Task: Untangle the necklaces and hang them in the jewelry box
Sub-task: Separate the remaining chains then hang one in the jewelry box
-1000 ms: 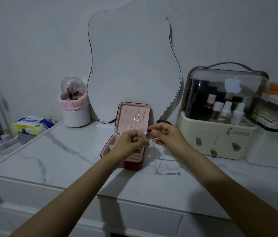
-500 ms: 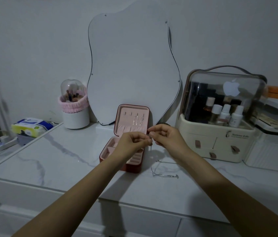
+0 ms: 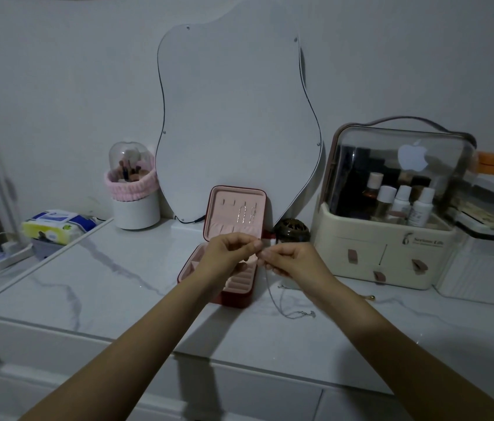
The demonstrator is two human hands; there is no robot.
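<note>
Marble-patterned dresser top carries the whole work area. From the left: one pack of wet wipes, one brush holder with a pink band and clear dome, then one wavy-edged mirror leaning on the wall.

One jewelry box stands open in front of the mirror, lid upright. Four hooks show in the lid; the two on the right appear to carry fine chains already, the two on the left look bare.

Left hand and right hand meet just right of the box, above the tray. Thumb and forefinger of each are pinched together on the upper end of one silver necklace. Whether the clasp sits between them is too small to tell.

The chain hangs down from the pinch and its lower loop, with a small pendant, rests on the dresser top just right of the box.

Judgement: the chain is very light, limp and thin, likely to slip and to knot on itself. Best held at the ends near the clasp, with light pull only; a sharp tug could break a link.

One small gold item lies farther right, unidentified. One cosmetic organizer stands at far right, holding several bottles.
</note>
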